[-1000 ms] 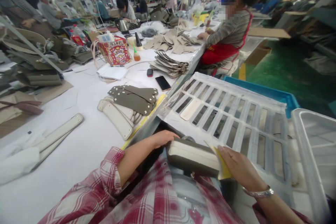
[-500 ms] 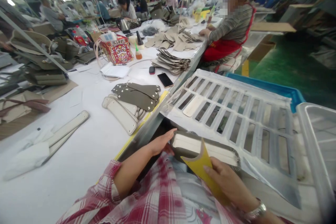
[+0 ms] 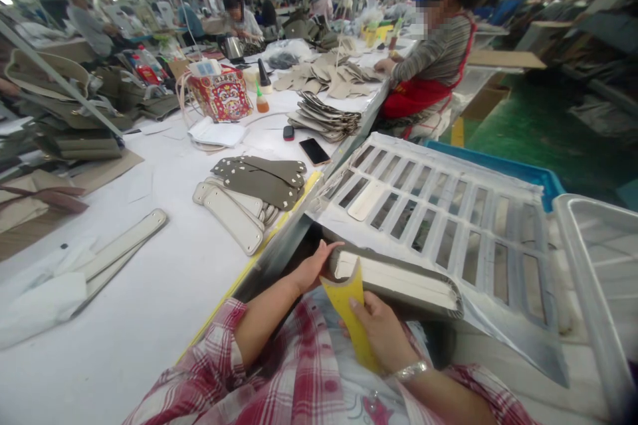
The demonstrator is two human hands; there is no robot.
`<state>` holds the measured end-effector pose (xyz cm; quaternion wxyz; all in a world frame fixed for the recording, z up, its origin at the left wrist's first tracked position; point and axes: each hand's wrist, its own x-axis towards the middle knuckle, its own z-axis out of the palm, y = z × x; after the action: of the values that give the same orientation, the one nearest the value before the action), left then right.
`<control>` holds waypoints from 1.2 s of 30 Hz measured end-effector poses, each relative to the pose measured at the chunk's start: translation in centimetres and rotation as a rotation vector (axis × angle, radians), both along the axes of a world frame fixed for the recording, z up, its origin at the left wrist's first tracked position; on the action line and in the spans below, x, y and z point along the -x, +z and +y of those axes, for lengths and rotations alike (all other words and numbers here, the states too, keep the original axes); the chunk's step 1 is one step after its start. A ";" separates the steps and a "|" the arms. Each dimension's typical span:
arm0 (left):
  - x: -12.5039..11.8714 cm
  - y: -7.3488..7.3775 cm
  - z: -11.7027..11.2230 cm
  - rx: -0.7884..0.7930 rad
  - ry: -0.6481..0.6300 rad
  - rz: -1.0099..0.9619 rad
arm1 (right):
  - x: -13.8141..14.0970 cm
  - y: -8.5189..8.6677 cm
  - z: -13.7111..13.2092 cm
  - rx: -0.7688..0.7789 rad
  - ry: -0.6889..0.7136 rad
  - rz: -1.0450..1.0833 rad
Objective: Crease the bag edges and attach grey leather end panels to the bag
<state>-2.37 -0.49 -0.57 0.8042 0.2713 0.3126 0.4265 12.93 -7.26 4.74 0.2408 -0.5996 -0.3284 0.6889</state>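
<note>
In the head view, I take the dark olive piece (image 3: pixel 399 295) in front of me as the centre of my clock. It is long, with a pale strip inside its dark border, and it lies tilted, its right end nearer to me.

My left hand (image 3: pixel 310 272) is at its nine o'clock end, with the thumb raised away. The other fingers are mostly hidden, so I cannot tell if they pinch the piece or only support it.

My right hand (image 3: pixel 381 335) is at seven o'clock, and it pinches a yellow card (image 3: pixel 351 312) between thumb and fingers. The curved, hollow end of this card points up toward twelve and covers a bit of the left part of the olive piece; whether they touch, I cannot tell.

At one o'clock there is the white slotted rack (image 3: pixel 431 194), and at three o'clock a clear plastic bin (image 3: pixel 598 252).

On the white table (image 3: pixel 149 299), at ten o'clock, pale strips (image 3: pixel 234 216) lie beside dark strips (image 3: pixel 269 180). The black phone (image 3: pixel 314 151) is at eleven. At twelve, farther away, a co-worker (image 3: pixel 433 53) in a red apron sits by the table.
</note>
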 end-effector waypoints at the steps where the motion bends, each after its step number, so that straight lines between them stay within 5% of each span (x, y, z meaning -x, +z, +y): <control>1: -0.1 -0.1 0.0 -0.002 -0.003 -0.022 | 0.1 -0.1 0.0 0.005 -0.014 0.003; 13: -1.1 -1.3 -0.6 -0.043 0.152 -0.188 | 2.5 -1.7 -0.6 0.225 -0.277 0.327; 23: -1.2 -0.7 -0.9 -0.004 0.148 -0.189 | 1.0 -3.0 0.0 0.192 -0.028 0.279; 36: -1.3 -1.4 -0.5 -0.012 0.140 -0.045 | 1.1 -2.4 0.8 0.343 -0.043 0.547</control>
<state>-1.08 -1.03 -1.97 0.7777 0.2439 0.3101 0.4895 11.78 -6.45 2.32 0.2302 -0.4308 -0.1178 0.8646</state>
